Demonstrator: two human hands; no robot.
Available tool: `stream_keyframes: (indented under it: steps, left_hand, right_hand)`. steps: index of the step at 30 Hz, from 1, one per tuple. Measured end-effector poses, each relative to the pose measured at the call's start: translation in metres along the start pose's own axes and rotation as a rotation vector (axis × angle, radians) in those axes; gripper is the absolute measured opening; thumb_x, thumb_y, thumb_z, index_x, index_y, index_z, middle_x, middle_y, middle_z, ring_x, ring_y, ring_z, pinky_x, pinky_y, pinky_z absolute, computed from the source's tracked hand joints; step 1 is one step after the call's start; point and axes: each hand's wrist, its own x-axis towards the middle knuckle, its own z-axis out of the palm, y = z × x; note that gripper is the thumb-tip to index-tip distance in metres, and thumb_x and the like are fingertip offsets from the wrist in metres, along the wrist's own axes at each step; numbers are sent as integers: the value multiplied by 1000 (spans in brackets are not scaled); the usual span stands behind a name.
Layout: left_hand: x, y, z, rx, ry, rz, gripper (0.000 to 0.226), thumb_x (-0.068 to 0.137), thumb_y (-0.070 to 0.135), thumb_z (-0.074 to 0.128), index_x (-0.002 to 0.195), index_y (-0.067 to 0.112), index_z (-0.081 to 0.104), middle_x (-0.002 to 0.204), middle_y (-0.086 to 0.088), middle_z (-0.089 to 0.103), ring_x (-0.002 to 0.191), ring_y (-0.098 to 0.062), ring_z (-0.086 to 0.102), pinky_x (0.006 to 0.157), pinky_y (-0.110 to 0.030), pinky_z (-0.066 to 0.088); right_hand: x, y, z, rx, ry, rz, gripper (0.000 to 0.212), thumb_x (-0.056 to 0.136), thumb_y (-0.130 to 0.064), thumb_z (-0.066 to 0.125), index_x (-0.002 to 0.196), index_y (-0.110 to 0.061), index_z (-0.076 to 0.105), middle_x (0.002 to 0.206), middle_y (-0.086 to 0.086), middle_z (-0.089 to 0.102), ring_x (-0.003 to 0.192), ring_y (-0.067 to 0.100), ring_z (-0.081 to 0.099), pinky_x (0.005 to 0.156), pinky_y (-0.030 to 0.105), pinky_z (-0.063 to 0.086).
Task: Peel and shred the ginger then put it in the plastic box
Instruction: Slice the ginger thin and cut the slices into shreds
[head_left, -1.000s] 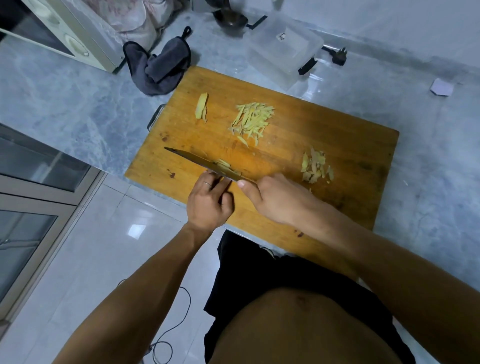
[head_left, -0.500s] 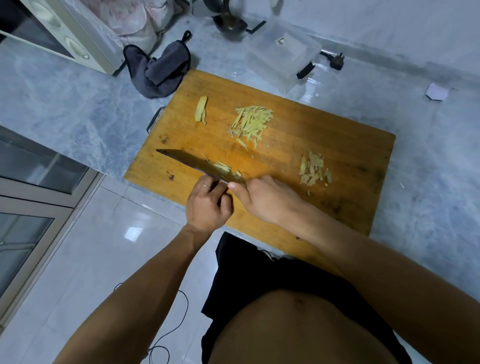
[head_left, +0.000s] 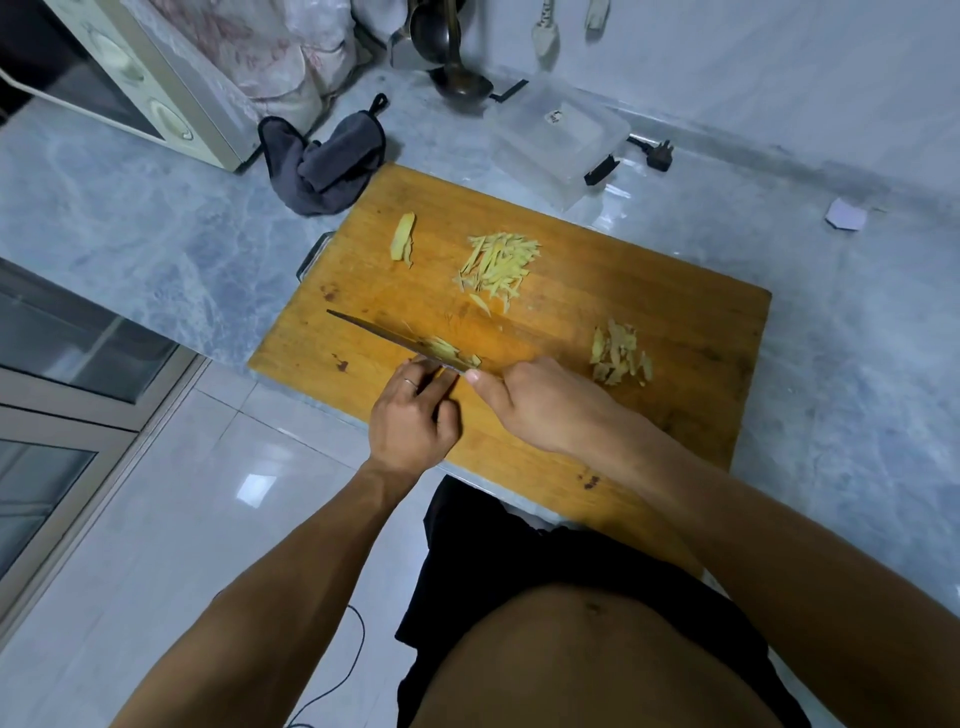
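A wooden cutting board (head_left: 597, 332) lies on the grey marble countertop (head_left: 156, 223). The right hand (head_left: 540, 402) grasps the handle of a cleaver (head_left: 384, 335); the handle itself is hidden under the hand. The blade runs from the hand toward 10 o'clock, edge down on the board. The left hand (head_left: 413, 421) sits at the blade's near side, fingers curled and fingertips pressed at the blade; whether they pinch the ginger cannot be told. A ring shows on one finger.

Ginger locations:
- A small cluster of ginger slices (head_left: 452, 353) lies against the far face of the blade, just beyond the left fingertips.
- A pile of ginger shreds (head_left: 496, 267) lies at board centre, toward 12 o'clock from the hands.
- A single ginger piece (head_left: 404, 243) lies at 10 o'clock on the board, well apart from the shreds.
- A heap of ginger peelings (head_left: 621, 356) lies at 3 o'clock from the right hand.

The clear plastic box (head_left: 561, 140) stands off the board at 1 o'clock, near its far edge, lid on. A dark grey cloth (head_left: 327, 163) lies at 11 o'clock beside the board's far left corner. A microwave oven (head_left: 119, 78) stands at the far left.
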Motion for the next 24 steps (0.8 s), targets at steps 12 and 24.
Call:
stream_keyframes:
  steps: [12, 24]
  left_hand:
    - [1, 0, 1, 9, 46, 10, 30, 82, 15, 47, 92, 4, 73, 88, -15, 60, 80, -33, 58, 61, -27, 42]
    - [-1, 1, 1, 16, 73, -4, 28, 83, 14, 47, 90, 6, 73, 85, -14, 59, 80, -29, 51, 63, -27, 40]
  right_hand:
    - [5, -2, 6, -12, -22, -1, 65, 104, -58, 22, 63, -12, 45, 69, 9, 46, 55, 26, 46, 48, 31, 29]
    - [14, -4, 16, -19, 13, -16, 62, 103, -59, 23, 72, -13, 49, 72, 8, 51, 65, 32, 52, 57, 35, 40]
